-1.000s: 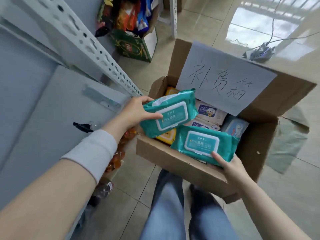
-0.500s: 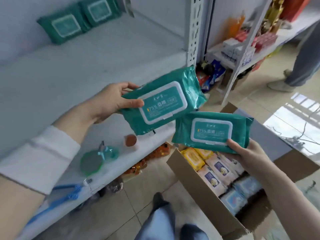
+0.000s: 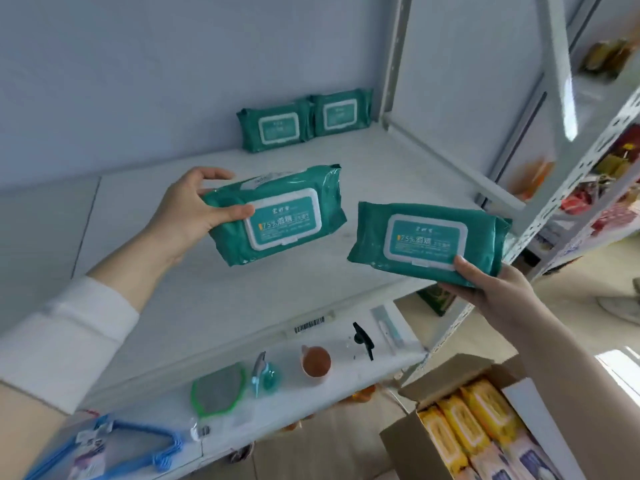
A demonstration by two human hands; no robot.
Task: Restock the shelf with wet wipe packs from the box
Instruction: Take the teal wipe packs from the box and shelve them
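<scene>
My left hand [image 3: 188, 213] grips one teal wet wipe pack [image 3: 280, 216] by its left end, held above the white shelf [image 3: 221, 299]. My right hand [image 3: 491, 289] holds a second teal pack [image 3: 427, 242] from below, over the shelf's right front corner. Two more teal packs [image 3: 273, 128] [image 3: 341, 112] stand against the back wall of the same shelf. The cardboard box [image 3: 408, 438] sits at the bottom right, with yellow packs [image 3: 457, 427] and other wipe packs inside.
A lower shelf [image 3: 346, 386] carries an orange cup [image 3: 315, 363], a green-rimmed pad [image 3: 218, 389], a teal sprayer [image 3: 265, 374], a black clip [image 3: 362, 337] and blue hangers [image 3: 138, 445]. A perforated upright [image 3: 568, 195] stands right, with stocked shelves beyond it.
Both hands have lifted the teal packs out of the box and up in front of the shelf. The view has swung from the box on the floor to the shelf.
</scene>
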